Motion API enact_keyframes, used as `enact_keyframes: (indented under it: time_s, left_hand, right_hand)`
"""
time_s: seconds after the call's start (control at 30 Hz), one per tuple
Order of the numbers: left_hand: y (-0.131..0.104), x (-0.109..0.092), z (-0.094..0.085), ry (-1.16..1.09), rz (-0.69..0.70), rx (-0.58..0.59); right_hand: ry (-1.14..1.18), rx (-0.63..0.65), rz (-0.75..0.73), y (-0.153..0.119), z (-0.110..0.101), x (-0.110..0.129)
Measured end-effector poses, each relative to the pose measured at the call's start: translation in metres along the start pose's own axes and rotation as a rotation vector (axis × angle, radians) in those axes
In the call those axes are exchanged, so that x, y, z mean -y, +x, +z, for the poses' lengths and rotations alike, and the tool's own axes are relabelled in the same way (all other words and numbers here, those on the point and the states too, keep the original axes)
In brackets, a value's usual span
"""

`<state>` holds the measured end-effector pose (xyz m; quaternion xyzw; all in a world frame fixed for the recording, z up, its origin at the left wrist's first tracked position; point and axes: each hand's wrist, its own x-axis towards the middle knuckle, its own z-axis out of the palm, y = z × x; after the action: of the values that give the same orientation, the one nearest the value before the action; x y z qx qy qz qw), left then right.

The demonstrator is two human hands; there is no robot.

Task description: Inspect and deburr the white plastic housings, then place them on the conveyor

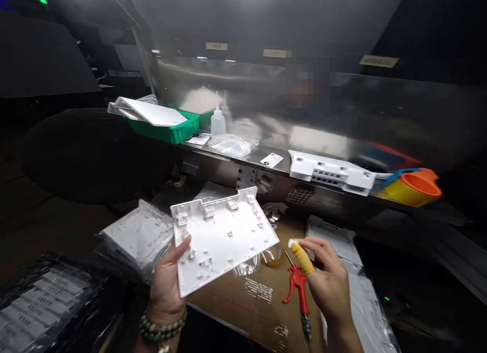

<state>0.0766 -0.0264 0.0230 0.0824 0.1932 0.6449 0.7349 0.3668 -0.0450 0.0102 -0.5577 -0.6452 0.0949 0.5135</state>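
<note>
My left hand [167, 282] grips a white plastic housing panel [222, 239] by its lower left corner, inner side up with clips and ribs showing. My right hand [327, 279] wears a yellow finger cot on the index finger and pinches a small white piece [293, 243] at its tip, just right of the panel. A red air blow gun [299, 292] lies on the brown cardboard [243, 292] between my hands.
A stack of bagged white panels [139, 236] lies to the left. The metal shelf [274, 166] carries a green bin [167, 127] with white covers, a squeeze bottle [217, 119], plastic bags, a white vented part [331, 173] and orange and yellow cups [413, 188]. A black tray [41, 302] sits bottom left.
</note>
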Motion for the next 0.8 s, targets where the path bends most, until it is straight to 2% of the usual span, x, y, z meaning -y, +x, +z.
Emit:
enact_keyframes:
  time_s: [0.07,0.17,0.23,0.3,0.43,0.57,0.67,0.8]
  left_hand:
    - [0.000,-0.006,-0.007,0.020,-0.046,0.095]
    - [0.001,-0.010,-0.015,0.034,-0.080,0.113]
    - [0.002,-0.011,-0.021,0.046,-0.067,0.066]
    - [0.003,-0.010,-0.029,0.076,-0.058,0.017]
    - [0.004,-0.012,-0.052,0.139,-0.035,-0.109]
    - [0.001,-0.014,-0.071,0.237,-0.064,-0.233]
    - [-0.007,-0.012,-0.071,0.305,-0.081,-0.281]
    - [-0.017,-0.004,-0.059,0.364,-0.146,-0.333]
  right_hand:
    - [0.018,0.060,-0.015,-0.001,0.001,-0.004]
    - [0.007,0.110,-0.007,-0.001,0.006,-0.005]
    - [-0.016,0.063,0.010,-0.001,0.007,-0.006]
    - [-0.004,0.068,-0.012,-0.003,0.006,-0.008]
    - [-0.022,0.209,-0.025,-0.005,0.009,-0.023]
    - [-0.058,0.104,0.078,0.009,0.013,-0.037]
    - [0.054,0.012,0.073,0.029,0.015,-0.026]
    - [0.112,0.015,0.028,0.050,0.023,-0.009]
